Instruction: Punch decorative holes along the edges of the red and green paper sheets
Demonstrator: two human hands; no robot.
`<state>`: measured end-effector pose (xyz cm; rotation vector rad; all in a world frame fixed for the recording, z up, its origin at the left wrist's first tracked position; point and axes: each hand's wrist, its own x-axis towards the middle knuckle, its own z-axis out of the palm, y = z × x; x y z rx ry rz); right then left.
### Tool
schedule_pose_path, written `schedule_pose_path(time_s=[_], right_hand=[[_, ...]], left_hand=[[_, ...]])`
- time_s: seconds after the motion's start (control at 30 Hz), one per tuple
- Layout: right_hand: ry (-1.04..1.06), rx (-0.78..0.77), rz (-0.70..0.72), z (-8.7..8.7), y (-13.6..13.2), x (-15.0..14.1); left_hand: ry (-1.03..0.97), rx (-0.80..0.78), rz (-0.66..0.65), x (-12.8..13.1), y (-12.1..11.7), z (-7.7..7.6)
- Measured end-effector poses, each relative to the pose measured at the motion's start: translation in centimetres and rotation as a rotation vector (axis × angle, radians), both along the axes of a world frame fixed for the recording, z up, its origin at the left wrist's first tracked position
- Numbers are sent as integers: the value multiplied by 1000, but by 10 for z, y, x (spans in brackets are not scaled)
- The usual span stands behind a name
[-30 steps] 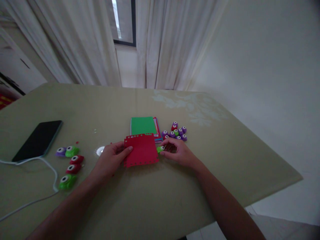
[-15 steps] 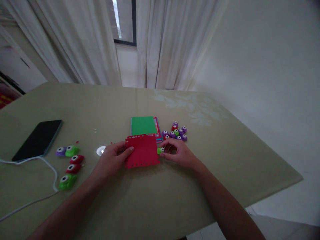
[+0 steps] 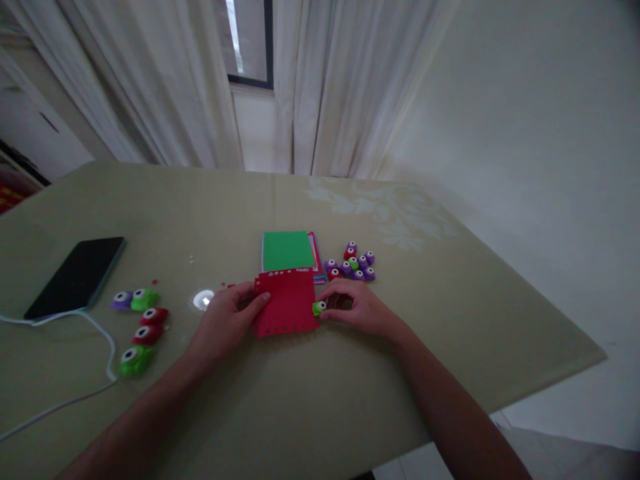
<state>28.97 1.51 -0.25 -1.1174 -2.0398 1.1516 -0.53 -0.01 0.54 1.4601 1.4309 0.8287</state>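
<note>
My left hand (image 3: 233, 320) grips a red square sheet of paper (image 3: 286, 303) by its left edge, thumb on top. Small punched holes run along the sheet's top and bottom edges. Between the thumb and fingers of my right hand (image 3: 355, 308) is a small green craft punch (image 3: 319, 307) with an eye on it, set at the paper's right edge. Whether the paper sits inside its slot I cannot tell. Beyond the sheet lies a stack of coloured paper (image 3: 287, 250), green on top, partly covered by the red sheet.
Several small purple, red and green punches (image 3: 357, 262) cluster behind my right hand. Larger punches (image 3: 145, 327) stand at the left, near a black tablet (image 3: 77, 277) and a white cable (image 3: 107, 347). A shiny white round thing (image 3: 203, 300) and red paper bits lie by my left hand.
The green punch has shifted slightly down and left along the paper's right edge, with my right hand. The red sheet has moved a little to the right at its left edge.
</note>
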Motion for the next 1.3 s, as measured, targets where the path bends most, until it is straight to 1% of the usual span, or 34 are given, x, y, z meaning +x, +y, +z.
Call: schedule_pose_path(time_s=[0.17, 0.3, 0.6, 1.03, 1.3], right_hand=[[14, -3, 25, -3, 1, 0], [22, -21, 55, 0, 1, 1], [11, -18, 91, 6, 1, 2], [-1, -22, 112, 5, 2, 2], [14, -30, 109, 4, 2, 2]], left_hand=[[71, 60, -15, 3, -2, -1], [88, 66, -10, 4, -3, -2], [62, 52, 5, 7, -3, 2], [80, 49, 0, 7, -2, -1], [80, 72, -2, 7, -2, -2]])
